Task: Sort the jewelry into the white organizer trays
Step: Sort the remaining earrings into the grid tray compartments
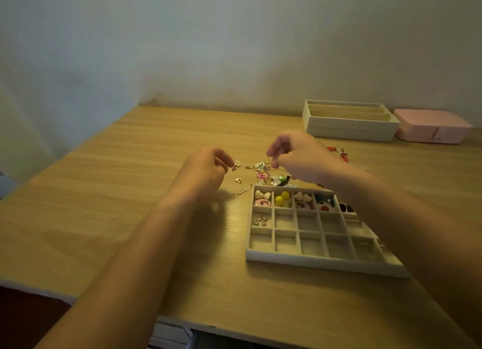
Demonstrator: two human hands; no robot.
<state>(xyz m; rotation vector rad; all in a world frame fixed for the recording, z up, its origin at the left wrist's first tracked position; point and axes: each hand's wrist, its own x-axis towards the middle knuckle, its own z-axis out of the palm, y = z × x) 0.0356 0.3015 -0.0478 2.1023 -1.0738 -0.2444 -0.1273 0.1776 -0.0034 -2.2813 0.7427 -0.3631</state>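
A white grid tray (307, 258) lies on the table in front of me. Its far row holds heart, yellow, pink and dark pieces, and one left cell holds small studs (261, 220). Just beyond the tray sits a tangled pile of jewelry (263, 175) with gold, pink and green bits. My left hand (206, 171) pinches one end of a thin gold chain (243, 166) from the pile. My right hand (297, 158) pinches the other side, above the pile. A gold heart charm (238, 180) lies loose beside the pile.
A second white tray (349, 129) with long slots stands at the back right, next to a pink box (433, 127). A red beaded piece (337, 152) lies behind my right hand. The wooden table's near edge (182, 322) runs below my forearms; a wall stands behind.
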